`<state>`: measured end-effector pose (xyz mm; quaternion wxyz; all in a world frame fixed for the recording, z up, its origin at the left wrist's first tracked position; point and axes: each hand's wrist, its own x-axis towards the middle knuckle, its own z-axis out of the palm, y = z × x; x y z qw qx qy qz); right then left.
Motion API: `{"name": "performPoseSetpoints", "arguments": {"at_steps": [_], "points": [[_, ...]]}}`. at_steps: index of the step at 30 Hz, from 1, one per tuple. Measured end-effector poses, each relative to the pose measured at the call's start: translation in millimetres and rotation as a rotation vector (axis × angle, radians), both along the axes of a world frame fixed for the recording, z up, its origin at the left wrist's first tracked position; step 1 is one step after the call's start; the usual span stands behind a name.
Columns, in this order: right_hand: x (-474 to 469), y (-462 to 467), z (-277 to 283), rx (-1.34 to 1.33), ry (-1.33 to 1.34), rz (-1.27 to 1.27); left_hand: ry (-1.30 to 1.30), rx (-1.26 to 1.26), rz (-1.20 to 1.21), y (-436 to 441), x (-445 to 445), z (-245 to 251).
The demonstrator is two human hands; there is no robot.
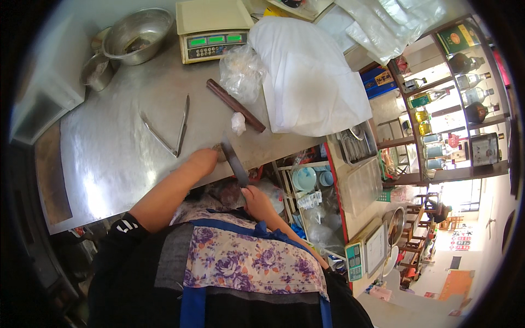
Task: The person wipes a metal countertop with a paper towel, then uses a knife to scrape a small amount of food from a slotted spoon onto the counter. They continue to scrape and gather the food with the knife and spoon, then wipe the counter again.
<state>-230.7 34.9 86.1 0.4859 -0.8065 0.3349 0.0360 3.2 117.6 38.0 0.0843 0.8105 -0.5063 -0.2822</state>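
Note:
My right hand (256,201) is closed round the handle of a knife with a long dark blade (235,160). The blade points away from me over the front edge of the metal worktop (119,119). My left hand (204,161) is curled against a small greyish-brown piece (221,152) beside the blade. Fingers and knife hide most of that piece, so its kind is unclear. Farther in lie a dark wooden rolling pin (236,105) and a small crumpled white plastic bundle (238,124). Metal tongs (177,148) rest spread in a V left of the knife.
A digital scale (215,45), a clear plastic bag (243,74) and a white cloth (316,82) line the back. Steel bowl (137,37) and steel pot (97,74) stand back left. To the right are a counter with another scale (365,256) and shelves of bottles (434,98).

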Motion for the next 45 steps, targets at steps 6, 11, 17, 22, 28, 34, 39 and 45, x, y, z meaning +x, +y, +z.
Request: {"name": "performPoseSetpoints", "arguments": {"at_steps": [6,11,17,22,28,34,39,45], "points": [[14.5,14.2,50.4,-0.026,-0.076,-0.094,0.031,0.011,0.016,1.2,-2.5,5.8],[15.5,11.2,48.1,-0.017,0.020,-0.038,0.024,0.071,0.046,-2.9,-3.1,11.2],[3.7,6.3,5.2,-0.128,-0.068,0.009,0.004,0.069,-0.004,-3.5,-6.2,18.9],[17.7,12.3,50.2,0.036,-0.006,-0.062,0.026,0.019,0.035,0.0,-5.9,15.1],[6.7,6.4,16.0,-0.190,-0.069,0.040,0.025,0.030,0.057,-1.6,-4.9,0.9],[7.4,5.2,20.4,-0.033,0.030,0.020,0.018,0.044,0.036,-4.2,-4.1,12.5],[14.0,11.6,52.3,0.027,-0.019,-0.060,0.031,0.043,0.021,-1.6,-4.7,20.0],[13.4,3.6,39.9,0.014,0.041,-0.021,0.015,0.070,-0.008,-0.4,-1.9,19.6]]}}
